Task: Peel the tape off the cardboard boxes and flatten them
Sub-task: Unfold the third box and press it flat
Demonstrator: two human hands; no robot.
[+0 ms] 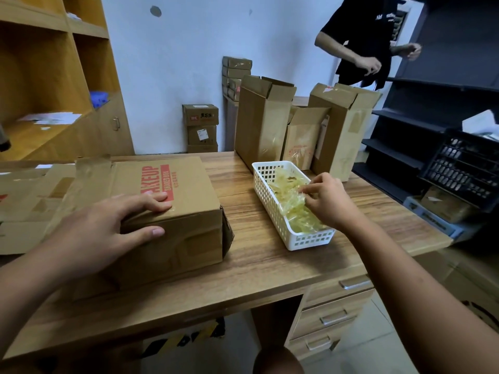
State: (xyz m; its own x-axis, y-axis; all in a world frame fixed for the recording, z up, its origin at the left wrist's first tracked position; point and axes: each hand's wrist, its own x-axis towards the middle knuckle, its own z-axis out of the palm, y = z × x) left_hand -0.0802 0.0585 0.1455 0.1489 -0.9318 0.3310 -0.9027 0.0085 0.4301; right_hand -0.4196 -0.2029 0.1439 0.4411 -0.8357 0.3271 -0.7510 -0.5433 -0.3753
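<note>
Layout, left to right:

- Wooden shelf unit [54, 76] stood at the far left against the wall.
- Flattened cardboard [24, 201] lay at the left edge of the desk [256, 271], just beside the cardboard box.
- The cardboard box [172, 201], carrying red print on its top face, sat on the left half of the desk. It was still assembled, with a loose flap on its left side.
- The left hand [108, 225] rested on the box's near top edge. Its fingers lay straight and spread on the top face, the thumb lay along the near face, and nothing was grasped.
- A white basket [272, 211] stood on the desk right of the box, apart from it. It held a heap of peeled tape [294, 209], yellowish and crumpled.
- The right hand [329, 201] reached into the basket from the right. The thumb and fingertips were closed on the peeled tape.
- 3 upright boxes [259, 125] stood at the far edge of the desk behind the basket, flaps open at the top.
- A drawer stack [334, 314] hung under the desk's near right corner.
- Another person [361, 39] in a dark top stood at the far right.
- A black crate [464, 171] sat beside dark shelving [418, 117] at the right.
</note>
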